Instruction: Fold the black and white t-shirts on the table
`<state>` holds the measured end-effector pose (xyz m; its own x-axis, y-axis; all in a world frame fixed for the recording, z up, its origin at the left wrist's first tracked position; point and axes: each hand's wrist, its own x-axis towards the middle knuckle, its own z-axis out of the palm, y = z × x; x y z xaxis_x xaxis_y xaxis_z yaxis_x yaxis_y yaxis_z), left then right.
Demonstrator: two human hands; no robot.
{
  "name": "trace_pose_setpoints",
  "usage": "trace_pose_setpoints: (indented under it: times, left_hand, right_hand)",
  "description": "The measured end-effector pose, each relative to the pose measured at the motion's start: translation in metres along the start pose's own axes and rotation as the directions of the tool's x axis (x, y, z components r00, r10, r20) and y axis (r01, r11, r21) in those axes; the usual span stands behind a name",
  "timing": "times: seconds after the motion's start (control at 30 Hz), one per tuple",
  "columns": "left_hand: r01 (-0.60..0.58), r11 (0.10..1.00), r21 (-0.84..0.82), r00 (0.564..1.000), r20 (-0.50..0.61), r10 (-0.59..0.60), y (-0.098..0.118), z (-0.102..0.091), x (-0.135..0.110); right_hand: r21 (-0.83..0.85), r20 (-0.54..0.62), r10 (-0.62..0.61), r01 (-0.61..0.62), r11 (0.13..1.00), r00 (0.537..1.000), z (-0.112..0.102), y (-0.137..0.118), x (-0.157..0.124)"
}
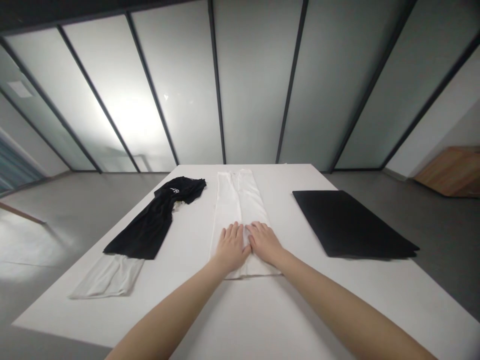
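A white garment (pixel 240 197) lies folded into a long strip down the middle of the table, its near hem toward me. My left hand (pixel 231 249) rests flat on its lower part, fingers stretched forward. Close beside it, my right hand (pixel 263 242) is pressed flat on the same cloth, fingers pointing inward and away. The two hands almost meet at the thumbs. Neither hand grips the fabric. What exact kind of garment this is cannot be made out.
On the left of the white table (pixel 210 320) lies a black garment (pixel 150 222) with white lettering, partly over a white cloth (pixel 107 277). A black flat board or folder (pixel 350 222) lies on the right, overhanging the edge. Frosted glass panels (pixel 251 85) stand behind.
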<state>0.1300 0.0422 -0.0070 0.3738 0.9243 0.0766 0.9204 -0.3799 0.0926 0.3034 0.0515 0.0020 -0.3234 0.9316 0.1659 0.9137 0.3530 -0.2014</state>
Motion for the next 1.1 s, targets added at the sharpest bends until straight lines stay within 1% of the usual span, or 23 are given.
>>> trace_pose_setpoints:
  times: [0.03,0.1,0.17,0.2,0.27,0.3,0.33,0.37,0.43,0.47,0.5,0.6,0.73,0.8,0.93,1.03,1.1]
  left_hand:
    - [-0.015,1.0,-0.008,0.999,0.029,0.015,0.002,-0.003,-0.01]
    - [-0.064,0.997,-0.047,0.989,0.131,0.07,0.002,-0.014,-0.027]
    - [-0.139,0.984,-0.112,0.957,0.24,0.162,-0.002,-0.03,-0.038]
    - [-0.178,0.973,-0.145,0.94,0.266,0.212,-0.004,-0.039,-0.041]
    - [-0.239,0.953,-0.186,0.926,0.251,0.282,-0.006,-0.055,-0.044]
    - [-0.26,0.946,-0.195,0.923,0.238,0.303,-0.005,-0.061,-0.044]
    - [-0.272,0.941,-0.204,0.915,0.249,0.318,-0.004,-0.065,-0.044]
    - [-0.275,0.937,-0.213,0.9,0.285,0.329,-0.002,-0.068,-0.044]
    - [-0.266,0.936,-0.23,0.855,0.392,0.339,0.004,-0.07,-0.043]
    - [-0.26,0.937,-0.235,0.835,0.432,0.34,0.006,-0.07,-0.043]
    - [-0.258,0.937,-0.237,0.824,0.452,0.341,0.007,-0.07,-0.043]
    - [-0.285,0.924,-0.257,0.817,0.439,0.374,0.006,-0.073,-0.045]
    - [-0.32,0.895,-0.312,0.791,0.432,0.433,0.003,-0.081,-0.048]
    - [-0.335,0.885,-0.322,0.785,0.424,0.452,0.005,-0.083,-0.049]
    - [-0.35,0.875,-0.335,0.786,0.404,0.469,0.009,-0.085,-0.05]
    - [-0.367,0.859,-0.356,0.783,0.381,0.492,0.007,-0.086,-0.05]
    - [-0.378,0.854,-0.358,0.781,0.373,0.501,0.004,-0.087,-0.049]
  right_hand:
    - [0.026,0.033,-0.014,0.013,1.0,0.999,0.001,0.0,-0.012]
    - [0.089,0.132,-0.038,0.026,0.996,0.99,0.0,0.001,-0.034]
    - [0.166,0.219,-0.075,0.038,0.985,0.973,-0.007,0.004,-0.054]
    - [0.207,0.243,-0.099,0.048,0.977,0.965,-0.013,0.006,-0.061]
    - [0.282,0.236,-0.146,0.076,0.956,0.961,-0.028,0.008,-0.072]
    - [0.315,0.218,-0.165,0.091,0.945,0.962,-0.036,0.009,-0.075]
    - [0.345,0.203,-0.179,0.101,0.933,0.963,-0.044,0.009,-0.077]
    - [0.371,0.202,-0.19,0.104,0.923,0.961,-0.05,0.009,-0.078]
    - [0.405,0.231,-0.212,0.105,0.908,0.949,-0.059,0.008,-0.077]
    - [0.414,0.248,-0.23,0.111,0.903,0.941,-0.061,0.008,-0.077]
    - [0.42,0.26,-0.25,0.124,0.899,0.933,-0.063,0.007,-0.077]
    - [0.428,0.277,-0.291,0.154,0.891,0.916,-0.067,0.005,-0.08]
    - [0.439,0.381,-0.269,0.083,0.895,0.884,-0.071,0.001,-0.084]
    - [0.435,0.393,-0.276,0.087,0.896,0.877,-0.072,-0.002,-0.085]
    - [0.398,0.364,-0.296,0.14,0.907,0.883,-0.069,-0.008,-0.085]
    - [0.381,0.297,-0.354,0.23,0.896,0.887,-0.065,-0.011,-0.087]
    - [0.368,0.25,-0.37,0.265,0.891,0.895,-0.06,-0.015,-0.087]
